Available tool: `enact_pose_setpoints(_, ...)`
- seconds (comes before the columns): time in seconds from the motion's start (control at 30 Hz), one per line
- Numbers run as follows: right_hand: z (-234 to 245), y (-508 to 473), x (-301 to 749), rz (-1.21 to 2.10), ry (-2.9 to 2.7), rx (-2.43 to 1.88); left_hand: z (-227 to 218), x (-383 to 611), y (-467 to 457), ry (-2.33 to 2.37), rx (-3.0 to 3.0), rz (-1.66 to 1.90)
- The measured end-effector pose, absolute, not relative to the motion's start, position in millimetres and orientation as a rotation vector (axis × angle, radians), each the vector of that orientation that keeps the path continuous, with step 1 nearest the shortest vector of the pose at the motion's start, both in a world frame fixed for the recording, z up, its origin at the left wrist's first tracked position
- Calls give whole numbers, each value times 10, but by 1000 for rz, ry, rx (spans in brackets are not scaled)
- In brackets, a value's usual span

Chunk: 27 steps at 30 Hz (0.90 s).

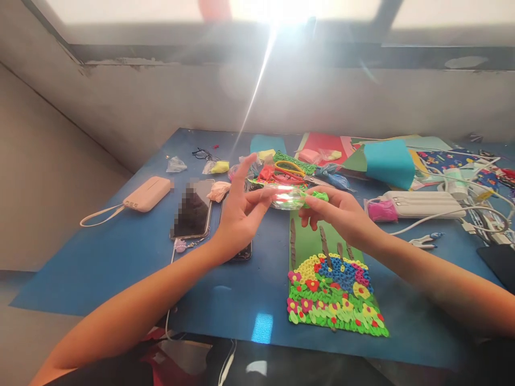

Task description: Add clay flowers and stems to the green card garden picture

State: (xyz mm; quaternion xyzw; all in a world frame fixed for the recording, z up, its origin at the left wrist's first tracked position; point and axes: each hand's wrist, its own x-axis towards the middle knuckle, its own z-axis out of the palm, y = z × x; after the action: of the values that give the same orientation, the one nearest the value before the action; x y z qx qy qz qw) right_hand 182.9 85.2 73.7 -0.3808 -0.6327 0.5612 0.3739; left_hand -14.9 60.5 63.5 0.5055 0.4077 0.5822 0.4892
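Observation:
Between my two hands a clear plastic bag [287, 197] is stretched, shining in the light. My left hand [241, 220] pinches its left end between thumb and finger, with the index finger pointing up. At the other end, my right hand [332, 206] closes on the bag together with a lump of bright green clay [317, 199]. Below the right hand lies a green card [309, 236] covered with small clay pieces: colourful flowers [311, 284], a blue patch [341, 274] and brown strips [325, 240]. The hands partly hide its top.
Yellow-handled scissors [290, 168] and bagged clay lie behind my hands. Left are a phone [193, 209], a pink power bank [148, 194] and peach clay [219, 191]. Right are a white power bank [426, 205], pink clay [382, 210], cables and blue paper [390, 163].

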Motion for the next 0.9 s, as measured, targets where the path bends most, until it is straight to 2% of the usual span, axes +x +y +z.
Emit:
enact_pose_setpoints(0.4, 724, 821, 1850, 1287, -1626, -867, 763, -139, 670, 784, 494, 1126)
enact_pose_setpoints(0.47, 691, 774, 1857, 1081, -1764, -836, 754, -137, 671, 797, 487, 1124)
enact_pose_setpoints(0.67, 589, 796, 1941, 70, -2120, -600, 803, -127, 664, 844, 456, 1117)
enact_pose_setpoints(0.77, 648, 852, 1916, -109, -2298, -625, 852, -99, 604, 833, 412, 1031)
enact_pose_setpoints(0.9, 750, 877, 1892, -136, -2484, -777, 871, -73, 518, 797, 374, 905)
